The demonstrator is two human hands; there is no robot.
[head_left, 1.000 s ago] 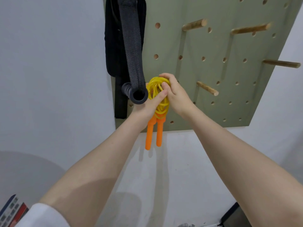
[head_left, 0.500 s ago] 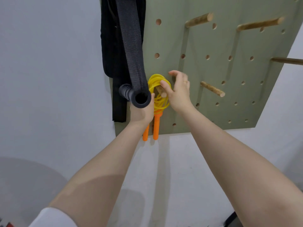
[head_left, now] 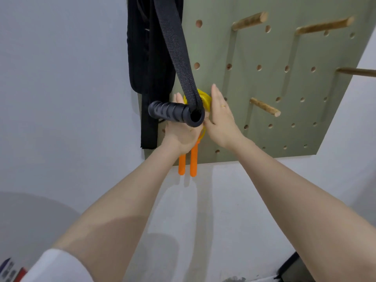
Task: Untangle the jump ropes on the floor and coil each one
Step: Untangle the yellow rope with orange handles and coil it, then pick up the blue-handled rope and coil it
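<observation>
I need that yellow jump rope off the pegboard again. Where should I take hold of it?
Probably the two orange handles: they hang side by side below the yellow coil, clear under both hands. Come from below and front, pinching both together. The black strap handle covers much of the coil.

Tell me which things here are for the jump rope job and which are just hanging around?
For the job:
yellow jump rope
orange handles
left hand
right hand

Just there:
black strap
black foam grip
green pegboard
wooden pegs
</observation>
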